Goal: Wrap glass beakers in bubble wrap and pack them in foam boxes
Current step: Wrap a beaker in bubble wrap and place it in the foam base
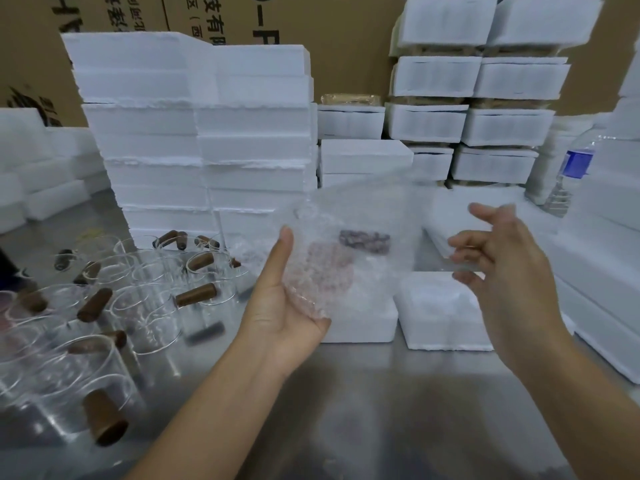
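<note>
Left hand [294, 306] is raised above the worktop [363, 393], palm up, thumb extended upward. It supports a beaker [346, 268] enclosed in bubble wrap [360, 216]; the fingers lie beneath the wrap and show only as a pink blur through it, so their exact set cannot be told. A brown handle [364, 240] shows through the wrap on the far side of the bundle.

Right hand [502, 265] is held just right of the bundle, palm facing left. Its fingers [467, 244] are loosely curled and slightly spread. The picture is blurred here; whether they pinch the edge of the wrap cannot be told.

Two open foam boxes [446, 320] sit side by side on the worktop directly behind and below the hands. The bundle is held above the left one, not inside either.

To the left on the worktop stands a cluster of unwrapped beakers [145, 306], clear glass with brown handles, packed close together.

Behind them rises a tall stack of foam slabs [197, 133]. At the rear right, closed foam boxes [478, 81] are piled in columns. A water bottle [571, 168] with a blue label stands at the far right. Printed cardboard [346, 36] forms the backdrop.
</note>
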Demonstrator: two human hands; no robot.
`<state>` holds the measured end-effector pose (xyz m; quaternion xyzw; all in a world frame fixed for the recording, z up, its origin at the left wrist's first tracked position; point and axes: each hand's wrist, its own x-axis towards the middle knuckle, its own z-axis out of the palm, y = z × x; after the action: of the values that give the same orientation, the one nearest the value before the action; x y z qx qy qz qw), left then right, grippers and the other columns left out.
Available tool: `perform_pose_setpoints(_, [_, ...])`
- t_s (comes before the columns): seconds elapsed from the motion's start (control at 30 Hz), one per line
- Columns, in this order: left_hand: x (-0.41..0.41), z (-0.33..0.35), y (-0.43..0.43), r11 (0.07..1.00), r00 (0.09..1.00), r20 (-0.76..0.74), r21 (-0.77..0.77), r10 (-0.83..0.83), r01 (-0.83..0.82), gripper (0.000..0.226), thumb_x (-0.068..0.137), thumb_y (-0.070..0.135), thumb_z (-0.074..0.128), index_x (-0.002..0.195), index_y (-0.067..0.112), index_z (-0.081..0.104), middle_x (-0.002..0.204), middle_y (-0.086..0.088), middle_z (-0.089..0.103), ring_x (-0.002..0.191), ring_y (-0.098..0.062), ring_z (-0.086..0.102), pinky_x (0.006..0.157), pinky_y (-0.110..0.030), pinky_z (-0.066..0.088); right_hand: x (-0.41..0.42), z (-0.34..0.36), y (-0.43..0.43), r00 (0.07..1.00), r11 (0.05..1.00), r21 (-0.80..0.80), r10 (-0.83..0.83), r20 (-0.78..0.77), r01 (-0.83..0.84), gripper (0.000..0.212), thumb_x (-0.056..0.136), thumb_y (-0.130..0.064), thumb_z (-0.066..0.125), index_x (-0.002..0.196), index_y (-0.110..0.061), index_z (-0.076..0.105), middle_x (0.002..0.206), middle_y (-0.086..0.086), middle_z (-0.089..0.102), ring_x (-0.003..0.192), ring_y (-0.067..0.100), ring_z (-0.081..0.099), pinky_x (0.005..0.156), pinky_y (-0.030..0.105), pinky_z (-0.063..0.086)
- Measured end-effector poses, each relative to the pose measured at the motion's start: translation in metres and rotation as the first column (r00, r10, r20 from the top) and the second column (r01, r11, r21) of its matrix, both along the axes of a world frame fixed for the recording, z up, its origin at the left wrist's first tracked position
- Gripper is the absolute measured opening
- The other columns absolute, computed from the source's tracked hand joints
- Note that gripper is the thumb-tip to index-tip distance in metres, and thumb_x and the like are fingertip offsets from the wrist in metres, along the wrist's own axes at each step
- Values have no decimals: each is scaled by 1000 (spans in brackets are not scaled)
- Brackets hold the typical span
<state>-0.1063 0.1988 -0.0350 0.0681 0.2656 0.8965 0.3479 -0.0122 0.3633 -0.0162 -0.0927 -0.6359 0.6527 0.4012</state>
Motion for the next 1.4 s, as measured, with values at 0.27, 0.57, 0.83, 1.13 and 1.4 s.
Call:
perform_pose_setpoints(0.27, [7,-7,3,995,1000,-22,103,-7,9,51,61,40,74,99,7,75,113,-14,69,100,-26,68,80,-38,58,0,-22,-29,970,847,510,31,240,-153,50,66,-71,56,104,-38,54,100,-29,63,93,-4,61,80,19,47])
perform_pose_setpoints(0.57, [14,-12,9,996,996,-71,63,-62,67,76,67,52,70,127,8,58,129,-18,58,122,-33,55,105,-48,40,5,-5,-22,995,957,289,56,-86,-29,9,76,-31,65,75,-22,66,74,-10,71,72,2,66,68,9,47])
perform_pose_setpoints(0.83, [14,-19,12,983,976,-148,73,-158,170,91,53,46,83,133,15,53,133,-15,57,124,-33,52,107,-52,36,8,0,-14,981,990,83,124,-151,-113,13,61,-43,72,68,-32,73,72,-12,70,73,2,66,73,13,49])
perform_pose_setpoints(1.13, [14,-19,11,989,923,-356,-42,-146,140,69,35,42,94,99,22,76,115,-8,69,108,-26,65,88,-44,54,8,2,-10,951,946,-190,222,-215,-263,12,68,-23,68,57,-22,70,60,-10,65,59,4,61,62,16,50])
perform_pose_setpoints(1.4, [17,-18,9,982,879,-447,-157,-167,107,61,38,35,95,94,22,77,102,-4,73,94,-19,70,69,-28,57,7,3,-1,955,920,-302,182,-235,-249,22,77,-23,62,93,-10,70,82,1,72,79,15,68,78,26,56])
